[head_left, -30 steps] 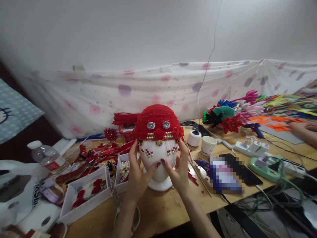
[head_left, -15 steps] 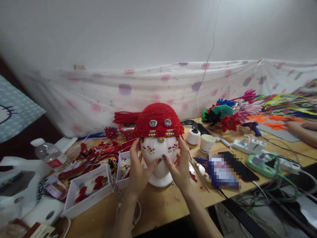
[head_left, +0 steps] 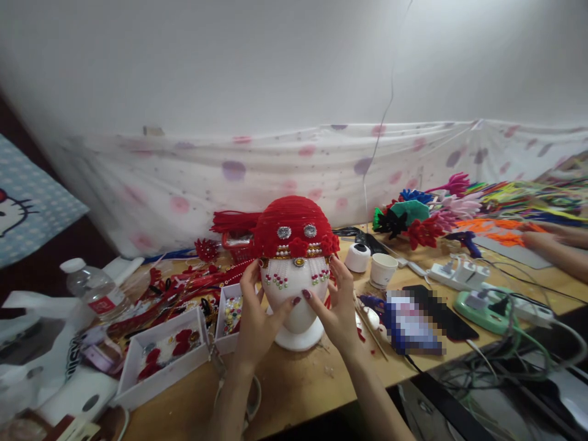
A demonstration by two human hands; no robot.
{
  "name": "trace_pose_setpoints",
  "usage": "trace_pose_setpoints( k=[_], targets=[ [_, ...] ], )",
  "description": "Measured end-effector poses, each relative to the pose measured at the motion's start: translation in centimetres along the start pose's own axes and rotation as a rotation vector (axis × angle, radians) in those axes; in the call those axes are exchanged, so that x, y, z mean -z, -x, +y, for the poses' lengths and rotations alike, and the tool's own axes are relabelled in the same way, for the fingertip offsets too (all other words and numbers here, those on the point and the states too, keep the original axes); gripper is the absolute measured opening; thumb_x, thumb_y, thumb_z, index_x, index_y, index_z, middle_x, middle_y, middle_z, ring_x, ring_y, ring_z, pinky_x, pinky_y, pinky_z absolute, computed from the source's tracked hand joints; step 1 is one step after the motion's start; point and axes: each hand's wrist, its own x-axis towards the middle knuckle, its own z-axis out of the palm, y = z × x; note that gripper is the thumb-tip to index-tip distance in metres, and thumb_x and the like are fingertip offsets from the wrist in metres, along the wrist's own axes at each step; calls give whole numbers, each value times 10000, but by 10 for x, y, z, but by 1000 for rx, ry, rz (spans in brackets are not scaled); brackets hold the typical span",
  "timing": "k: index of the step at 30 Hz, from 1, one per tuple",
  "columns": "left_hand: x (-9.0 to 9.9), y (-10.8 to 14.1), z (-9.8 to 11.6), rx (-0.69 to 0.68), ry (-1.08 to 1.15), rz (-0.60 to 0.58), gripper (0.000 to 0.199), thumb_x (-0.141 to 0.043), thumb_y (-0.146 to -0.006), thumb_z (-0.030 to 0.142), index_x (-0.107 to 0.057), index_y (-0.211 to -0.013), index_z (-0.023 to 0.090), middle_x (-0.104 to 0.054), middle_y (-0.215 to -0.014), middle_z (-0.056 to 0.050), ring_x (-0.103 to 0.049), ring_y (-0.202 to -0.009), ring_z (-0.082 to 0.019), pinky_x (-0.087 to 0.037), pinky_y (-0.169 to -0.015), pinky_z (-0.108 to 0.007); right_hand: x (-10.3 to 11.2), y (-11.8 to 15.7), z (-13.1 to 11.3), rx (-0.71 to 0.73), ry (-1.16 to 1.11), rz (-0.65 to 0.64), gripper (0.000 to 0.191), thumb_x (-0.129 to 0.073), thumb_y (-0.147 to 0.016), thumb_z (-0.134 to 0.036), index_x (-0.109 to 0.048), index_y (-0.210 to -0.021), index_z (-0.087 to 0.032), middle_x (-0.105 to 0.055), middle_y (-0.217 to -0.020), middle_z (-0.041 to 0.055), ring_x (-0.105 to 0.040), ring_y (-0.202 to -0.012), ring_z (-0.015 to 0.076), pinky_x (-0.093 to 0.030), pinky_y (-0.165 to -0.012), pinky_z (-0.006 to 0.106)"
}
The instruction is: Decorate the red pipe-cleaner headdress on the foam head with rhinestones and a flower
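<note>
A white mannequin head (head_left: 294,285) stands upright on its round base in front of me. It wears a red headpiece (head_left: 294,214) with red flowers, two silver gems and a band of pearls and gold beads. Short bead fringes and a yellow gem hang at its front edge. My left hand (head_left: 257,312) grips the head's left side, thumb on the white front and fingers up near the headpiece's rim. On the opposite side my right hand (head_left: 337,309) mirrors it, thumb tip close to the other thumb. The farther fingertips are partly hidden behind the head.
Left are white boxes (head_left: 160,383) of beads and red pieces, and a plastic bottle (head_left: 96,291). Right are a paper cup (head_left: 383,269), a phone (head_left: 436,309), a power strip (head_left: 459,274), cables and a glue gun (head_left: 465,242). Another person's arm (head_left: 558,248) rests by orange pieces (head_left: 500,229).
The camera view has shifted slightly. Both hands keep their hold on the mannequin head, with only slight finger movement. The other person's arm at the right has moved a little.
</note>
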Motion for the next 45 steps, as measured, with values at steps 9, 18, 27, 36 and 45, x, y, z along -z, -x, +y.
trace_pose_setpoints(
  k=[9, 18, 27, 36, 45],
  targets=[
    [0, 0, 0, 30, -11, 3, 865, -835, -736, 340, -331, -1439, 327, -384, -1563, -133, -433, -1427, -325, -487, -1083, -462, 10, -6, -1, 27, 132, -63, 722, -758, -856, -367, -341, -1445, -376, -391, -1509, 99, -442, -1387, 289, -480, -1074, 546],
    [0, 2, -2, 29, 0, 32, 948, -856, -711, 294, -249, -1438, 342, -332, -1582, -159, -369, -1467, -312, -405, -1148, -500, 10, -5, -1, 70, 185, -70, 731, -752, -860, -367, -311, -1443, -379, -378, -1493, 107, -420, -1399, 295, -475, -1068, 575],
    [7, 2, -14, 27, 21, 57, 856, -814, -769, 346, -276, -1434, 358, -363, -1567, -138, -365, -1467, -296, -407, -1141, -503, 22, -10, 1, 100, 175, -59, 480, -604, -974, -333, -432, -1422, -346, -497, -1434, 100, -478, -1362, 271, -468, -1084, 542],
    [19, -3, -13, 8, 9, 87, 640, -758, -831, 383, -415, -1368, 317, -471, -1472, -119, -451, -1404, -271, -344, -1177, -533, 36, -33, -3, 257, 214, 74, 245, -619, -965, -198, -661, -1169, -327, -643, -1142, 41, -582, -1145, 213, -498, -974, 414],
    [24, -4, -30, 5, -1, 65, 913, -917, -600, 334, -413, -1361, 301, -429, -1493, -159, -416, -1412, -349, -304, -1167, -625, 37, -47, -14, 332, 287, 100, 200, -684, -911, -138, -766, -1001, -297, -679, -978, 22, -652, -944, 179, -544, -832, 324]
  ],
)
